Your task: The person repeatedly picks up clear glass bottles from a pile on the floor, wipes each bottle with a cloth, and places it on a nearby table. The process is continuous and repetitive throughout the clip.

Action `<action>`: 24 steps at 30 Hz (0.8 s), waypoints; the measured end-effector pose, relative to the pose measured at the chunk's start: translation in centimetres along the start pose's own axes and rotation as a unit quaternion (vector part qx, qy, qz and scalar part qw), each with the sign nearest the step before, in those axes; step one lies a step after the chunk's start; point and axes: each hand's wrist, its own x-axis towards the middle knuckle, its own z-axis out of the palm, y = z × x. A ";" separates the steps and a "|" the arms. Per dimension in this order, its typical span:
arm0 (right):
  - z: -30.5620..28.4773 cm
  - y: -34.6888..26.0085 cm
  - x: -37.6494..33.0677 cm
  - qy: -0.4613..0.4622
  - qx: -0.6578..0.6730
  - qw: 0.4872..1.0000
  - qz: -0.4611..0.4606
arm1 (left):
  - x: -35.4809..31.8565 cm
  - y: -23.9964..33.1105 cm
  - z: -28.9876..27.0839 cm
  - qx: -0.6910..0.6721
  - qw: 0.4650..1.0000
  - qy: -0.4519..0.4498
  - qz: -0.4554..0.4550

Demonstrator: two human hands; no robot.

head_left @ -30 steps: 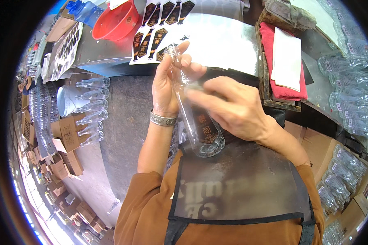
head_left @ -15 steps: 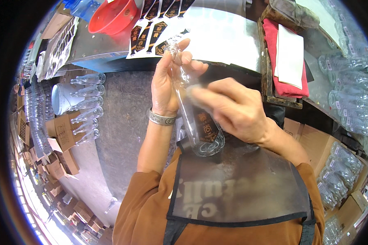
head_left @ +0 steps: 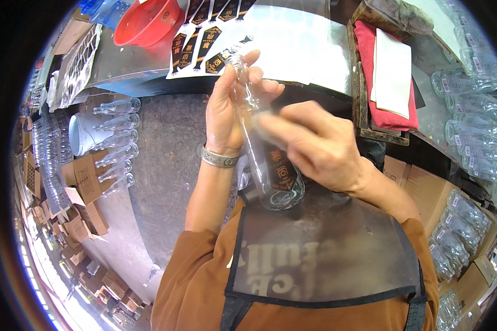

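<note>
While the clear glass bottle (head_left: 265, 149) is held tilted in front of the chest, its neck is gripped by the left hand (head_left: 229, 110), whose fingers are wrapped round the upper part near the mouth. The bottle's round base is seen at about 6 o'clock of that hand, just above the grey apron (head_left: 320, 248). The right hand (head_left: 315, 146) is pressed flat against the bottle's side, fingers extended over a dark label (head_left: 279, 168) on the glass; nothing is clasped by it. A metal bracelet (head_left: 220, 159) is worn on the left wrist. At 12 o'clock a sheet of dark labels (head_left: 204, 38) is laid on the bench, with a red bowl (head_left: 146, 22) at 11 o'clock. A red cloth (head_left: 384, 77) lies at 2 o'clock, empty bottles (head_left: 469, 110) at 3 o'clock.
</note>
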 end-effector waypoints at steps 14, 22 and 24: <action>0.3 -0.4 -0.3 -0.092 0.003 0.994 -0.066 | -0.1 0.3 -0.7 -0.015 1.000 0.020 0.004; -0.4 0.1 1.6 -0.146 0.117 0.982 -0.003 | -4.1 6.9 -4.8 0.076 0.974 0.080 0.196; 0.3 0.0 2.2 -0.099 0.108 0.988 0.054 | -7.2 10.3 -7.3 0.152 0.932 0.181 0.276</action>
